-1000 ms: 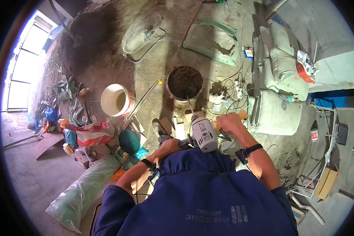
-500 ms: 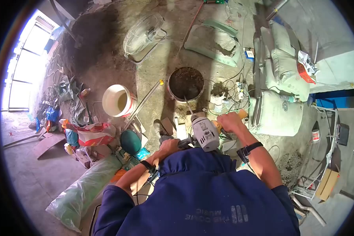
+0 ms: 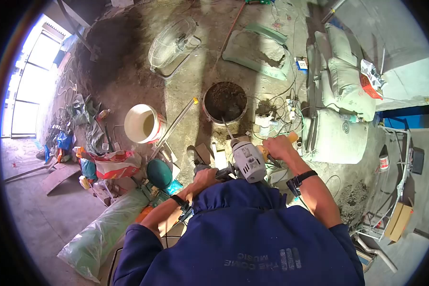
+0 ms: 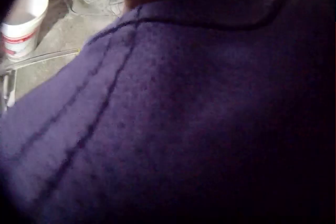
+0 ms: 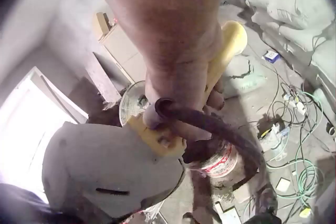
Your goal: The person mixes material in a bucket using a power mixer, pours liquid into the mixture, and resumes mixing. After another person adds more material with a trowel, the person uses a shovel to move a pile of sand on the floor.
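Note:
A drill (image 3: 249,163) with a pale body is held in front of the chest. My left hand (image 3: 204,179) grips its black side handle (image 3: 222,173). The right hand (image 3: 279,148) is wrapped around the yellow rear handle (image 3: 293,137), seen also in the right wrist view beside the drill's casing (image 5: 113,169) and the dark cord (image 5: 220,124). From the drill, a thin metal shaft (image 3: 229,129) slants into a bucket (image 3: 238,119) of dark, earthy material (image 3: 226,93); its lower end is buried. The left wrist view is filled by the jacket (image 4: 173,113), hiding that hand.
A white bucket (image 3: 132,133) and a long metal bar (image 3: 175,123) lie left of the work. Beyond stands a floor fan (image 3: 169,45). To the right are tangled cables (image 3: 291,112) and stacked sacks (image 3: 341,138). A dark green basin (image 3: 159,173) sits near the left arm.
The shaft's lower end has shifted slightly left within the bucket. Both hands keep their hold on the drill, which stays in nearly the same place.

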`<state>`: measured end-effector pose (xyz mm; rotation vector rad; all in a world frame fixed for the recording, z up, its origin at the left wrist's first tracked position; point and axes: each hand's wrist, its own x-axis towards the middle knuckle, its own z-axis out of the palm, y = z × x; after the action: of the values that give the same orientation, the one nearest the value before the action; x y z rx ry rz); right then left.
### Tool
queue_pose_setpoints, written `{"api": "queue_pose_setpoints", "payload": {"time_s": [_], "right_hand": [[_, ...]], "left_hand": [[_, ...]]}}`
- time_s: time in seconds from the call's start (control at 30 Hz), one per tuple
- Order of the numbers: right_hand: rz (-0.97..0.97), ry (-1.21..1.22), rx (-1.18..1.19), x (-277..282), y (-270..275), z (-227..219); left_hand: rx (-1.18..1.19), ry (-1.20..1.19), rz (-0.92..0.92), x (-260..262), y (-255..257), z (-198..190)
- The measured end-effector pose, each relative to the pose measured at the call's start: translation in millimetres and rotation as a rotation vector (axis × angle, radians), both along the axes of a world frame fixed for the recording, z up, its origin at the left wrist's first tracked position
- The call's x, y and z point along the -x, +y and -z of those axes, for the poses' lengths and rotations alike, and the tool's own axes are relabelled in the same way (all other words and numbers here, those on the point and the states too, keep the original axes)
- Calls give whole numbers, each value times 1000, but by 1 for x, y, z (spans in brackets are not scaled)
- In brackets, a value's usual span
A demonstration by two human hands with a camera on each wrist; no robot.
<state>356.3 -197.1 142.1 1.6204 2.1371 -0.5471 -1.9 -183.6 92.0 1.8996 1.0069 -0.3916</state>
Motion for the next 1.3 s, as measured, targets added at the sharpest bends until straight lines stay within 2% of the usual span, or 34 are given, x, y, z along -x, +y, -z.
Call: {"api": "queue_pose_setpoints", "payload": {"time_s": [0.27, 0.4, 0.8, 0.9, 1.3], "right_hand": [[40, 8, 54, 1, -2, 0], [33, 26, -6, -1, -4, 4], [46, 46, -69, -2, -9, 22], [47, 41, -85, -2, -8, 23], [13, 67, -169, -1, 23, 18]], "left_hand": [[-24, 39, 4, -2, 6, -6], [-62, -13, 8, -1, 8, -13], [-140, -3, 16, 0, 13, -9], [-113, 35, -3, -4, 16, -18], [-191, 63, -15, -2, 36, -16]]}}
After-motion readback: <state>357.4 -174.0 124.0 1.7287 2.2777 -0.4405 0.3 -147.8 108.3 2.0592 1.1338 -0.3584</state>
